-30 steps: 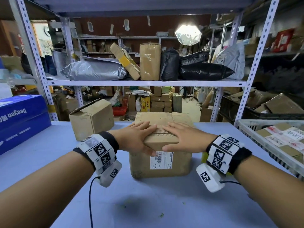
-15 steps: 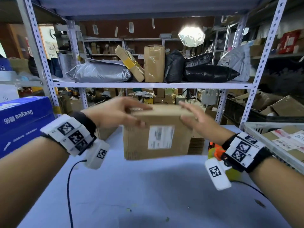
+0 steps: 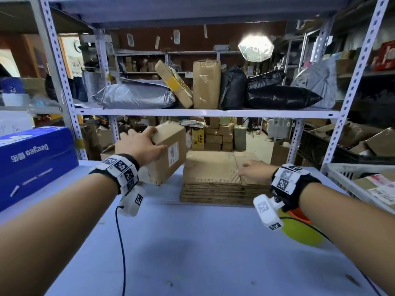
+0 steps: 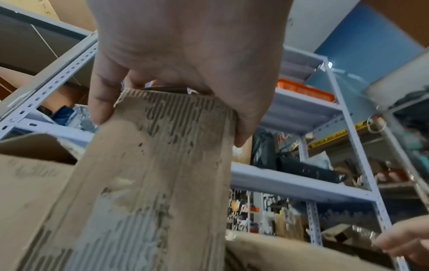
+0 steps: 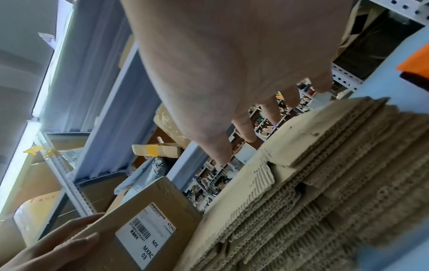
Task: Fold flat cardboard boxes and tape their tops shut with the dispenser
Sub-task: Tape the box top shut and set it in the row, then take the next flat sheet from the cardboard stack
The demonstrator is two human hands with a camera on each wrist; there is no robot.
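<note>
The yellow and orange thing (image 3: 303,231) sits half hidden under the right forearm, just right of the stack of flat cardboard (image 3: 222,184), too covered to name. The folded box (image 3: 168,154), left of that stack, hides the left hand (image 3: 139,148) fingertips behind its top, and its label print is too small to read in the head view. The blue carton (image 3: 36,159), far left of the stack, is cut off by the edge.

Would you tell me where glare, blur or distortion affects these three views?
Head view: the studio lamp blows out white, and the shelf uprights bow from the wide lens. Left wrist view: the right edge smears with motion blur. Right wrist view: the flat cardboard stack blurs nearest the lens.
</note>
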